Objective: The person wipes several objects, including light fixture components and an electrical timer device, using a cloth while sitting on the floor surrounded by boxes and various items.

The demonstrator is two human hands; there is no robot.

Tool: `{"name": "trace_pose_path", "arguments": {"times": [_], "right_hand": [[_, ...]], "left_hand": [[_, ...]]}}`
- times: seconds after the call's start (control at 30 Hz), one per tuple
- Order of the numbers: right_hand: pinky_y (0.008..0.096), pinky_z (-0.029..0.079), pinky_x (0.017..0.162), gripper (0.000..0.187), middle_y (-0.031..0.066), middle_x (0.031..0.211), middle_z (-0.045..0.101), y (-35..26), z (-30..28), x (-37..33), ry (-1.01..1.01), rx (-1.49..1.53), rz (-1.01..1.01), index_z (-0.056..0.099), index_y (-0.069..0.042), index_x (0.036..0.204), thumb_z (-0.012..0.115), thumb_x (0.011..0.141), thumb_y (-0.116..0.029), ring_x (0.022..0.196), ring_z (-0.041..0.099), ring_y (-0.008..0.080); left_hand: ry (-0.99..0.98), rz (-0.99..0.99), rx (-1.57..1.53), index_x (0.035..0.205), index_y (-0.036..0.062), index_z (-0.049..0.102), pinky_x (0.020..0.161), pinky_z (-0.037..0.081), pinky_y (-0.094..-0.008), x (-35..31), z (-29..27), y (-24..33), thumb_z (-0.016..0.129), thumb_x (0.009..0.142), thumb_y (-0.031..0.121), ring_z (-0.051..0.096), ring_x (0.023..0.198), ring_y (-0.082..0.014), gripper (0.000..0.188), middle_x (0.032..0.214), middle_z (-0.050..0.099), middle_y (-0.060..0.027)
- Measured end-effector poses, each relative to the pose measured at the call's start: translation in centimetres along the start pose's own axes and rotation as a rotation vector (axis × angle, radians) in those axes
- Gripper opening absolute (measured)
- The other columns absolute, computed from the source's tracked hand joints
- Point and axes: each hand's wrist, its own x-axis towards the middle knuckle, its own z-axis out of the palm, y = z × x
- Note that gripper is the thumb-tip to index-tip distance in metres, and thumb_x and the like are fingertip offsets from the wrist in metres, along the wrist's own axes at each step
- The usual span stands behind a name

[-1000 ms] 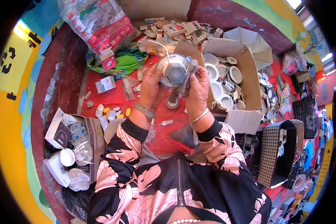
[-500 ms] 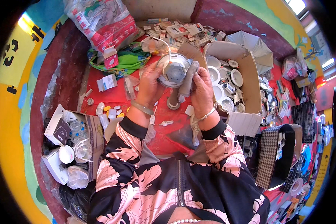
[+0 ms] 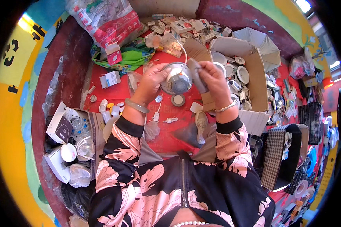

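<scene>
My left hand (image 3: 154, 80) grips a round silver downlight (image 3: 178, 78) by its rim, its grey finned back facing up and a white cable (image 3: 183, 49) rising from it. In my right hand (image 3: 215, 78) is a grey cloth (image 3: 196, 74), pinched just beside the light's right edge. Below them on the red ground covering lie a round grey-rimmed disc (image 3: 178, 100), a white bulb-like piece (image 3: 171, 120) and a small white connector (image 3: 156, 116).
To the right stands a cardboard box (image 3: 255, 90) full of white round lamps. On the left is another box (image 3: 97, 132) with packaged parts. Small cartons (image 3: 182, 25) are heaped at the back, near a large plastic bag (image 3: 106, 26). A houndstooth box (image 3: 274, 157) stands at the right.
My right hand has moved to the right, drawing the cloth away from the front of the light to its side. The light has tilted and its cable now leans right.
</scene>
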Motion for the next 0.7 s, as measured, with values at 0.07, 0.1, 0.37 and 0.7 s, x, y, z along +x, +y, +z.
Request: {"name": "trace_pose_path", "arguments": {"times": [0.07, 0.1, 0.37, 0.7], "right_hand": [[0.0181, 0.042, 0.069, 0.015, -0.0009, 0.088, 0.056, 0.4, -0.1, 0.0, -0.034, 0.031, -0.003, 0.055, -0.002, 0.101, 0.054, 0.086, -0.002, 0.080, 0.051, 0.0049], [0.0180, 0.042, 0.070, 0.015, -0.0010, 0.088, 0.056, 0.5, -0.1, 0.1, -0.053, 0.045, -0.008, 0.055, -0.002, 0.101, 0.054, 0.085, -0.001, 0.080, 0.051, 0.0048], [0.0209, 0.044, 0.073, 0.019, 0.0004, 0.089, 0.059, 0.1, 1.1, -0.2, -0.019, -0.133, -0.067, 0.059, 0.001, 0.103, 0.056, 0.084, -0.003, 0.081, 0.054, 0.0077], [0.0242, 0.047, 0.068, 0.019, 0.0037, 0.085, 0.063, -0.3, 1.3, -0.3, -0.058, -0.397, -0.119, 0.063, 0.002, 0.100, 0.058, 0.083, -0.007, 0.076, 0.058, 0.0111]], "left_hand": [[-0.034, -0.022, -0.001, 0.110, -0.0042, 0.054, 0.078, 0.049, -0.0264, -0.1, 0.2, 0.1, 0.051, 0.089, 0.013, 0.061, 0.086, -0.0144, 0.028, 0.099, 0.062, -0.0098], [-0.052, -0.030, -0.001, 0.110, -0.0041, 0.054, 0.077, 0.048, -0.0261, 0.0, 0.2, 0.2, 0.051, 0.089, 0.013, 0.061, 0.085, -0.0141, 0.027, 0.098, 0.062, -0.0095], [-0.111, -0.066, 0.163, 0.104, -0.0024, 0.058, 0.075, 0.046, -0.0238, 0.2, 0.2, -0.4, 0.049, 0.091, 0.017, 0.057, 0.082, -0.0087, 0.025, 0.093, 0.062, -0.0038], [-0.248, -0.169, 0.171, 0.109, -0.0007, 0.055, 0.082, 0.047, -0.0291, 0.7, -0.4, -0.3, 0.052, 0.090, 0.025, 0.059, 0.091, -0.0146, 0.032, 0.100, 0.061, -0.0062]]}}
